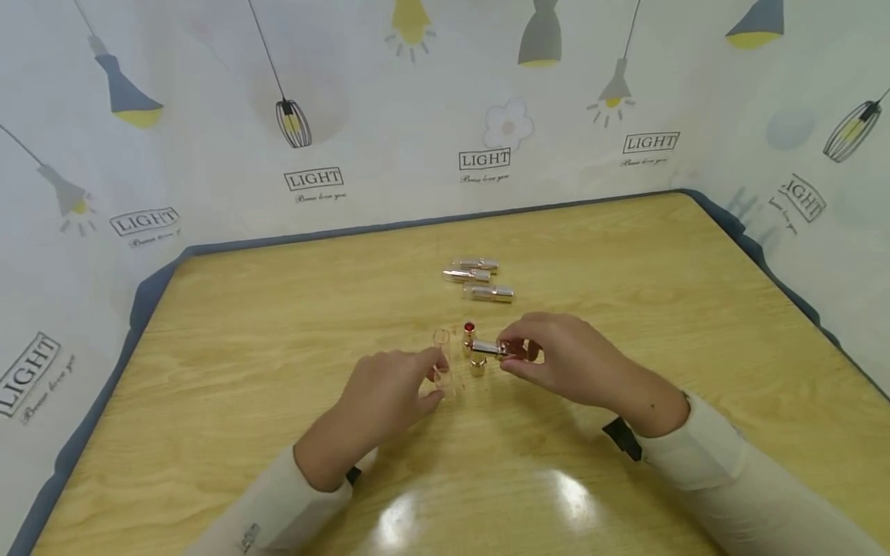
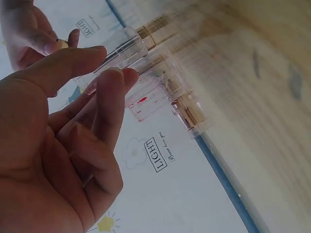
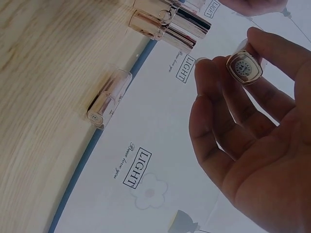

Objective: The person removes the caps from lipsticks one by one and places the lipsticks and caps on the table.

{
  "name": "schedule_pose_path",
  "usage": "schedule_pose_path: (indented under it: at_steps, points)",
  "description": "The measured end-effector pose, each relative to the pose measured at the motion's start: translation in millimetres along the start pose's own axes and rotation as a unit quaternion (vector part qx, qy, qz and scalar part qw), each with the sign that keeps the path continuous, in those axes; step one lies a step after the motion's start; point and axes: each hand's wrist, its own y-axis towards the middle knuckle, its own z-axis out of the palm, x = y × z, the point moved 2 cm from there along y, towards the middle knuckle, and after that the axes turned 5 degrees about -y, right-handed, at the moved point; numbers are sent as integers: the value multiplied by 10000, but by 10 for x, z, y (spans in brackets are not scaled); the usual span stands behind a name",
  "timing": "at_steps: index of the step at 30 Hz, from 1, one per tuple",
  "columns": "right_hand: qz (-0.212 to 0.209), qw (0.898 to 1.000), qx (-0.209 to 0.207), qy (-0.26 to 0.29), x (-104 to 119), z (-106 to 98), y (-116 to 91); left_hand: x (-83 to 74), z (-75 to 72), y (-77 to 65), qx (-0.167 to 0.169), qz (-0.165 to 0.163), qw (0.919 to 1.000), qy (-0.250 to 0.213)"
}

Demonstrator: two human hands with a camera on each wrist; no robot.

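Observation:
My left hand [image 1: 385,394] is beside several clear plastic caps. Thumb and fingertips pinch one clear lipstick cap [image 1: 443,378], which stands about upright; its lower part is hard to make out. My right hand [image 1: 566,359] pinches a silver lipstick tube [image 1: 488,349] by its end, tilted across the tabletop. The tube's squarish base [image 3: 245,68], with a round label, faces the right wrist camera. Between the hands stand a gold lipstick with a red tip [image 1: 469,330] and a short gold piece [image 1: 477,367]. In the left wrist view, more clear caps [image 2: 146,102] stand past my left fingers.
Several capped lipsticks [image 1: 488,293] lie in a loose group farther back on the wooden table [image 1: 292,309]. White walls printed with lamps rise beyond the table's blue edge [image 1: 375,228]. Two bright reflections show on the near tabletop.

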Motion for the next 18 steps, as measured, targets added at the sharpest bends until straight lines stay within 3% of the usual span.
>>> schedule_pose_path:
  at_steps: [18]
  points:
    - [30,10000,57,-24,8,-32,7,-28,23,12,196,14,9998,77]
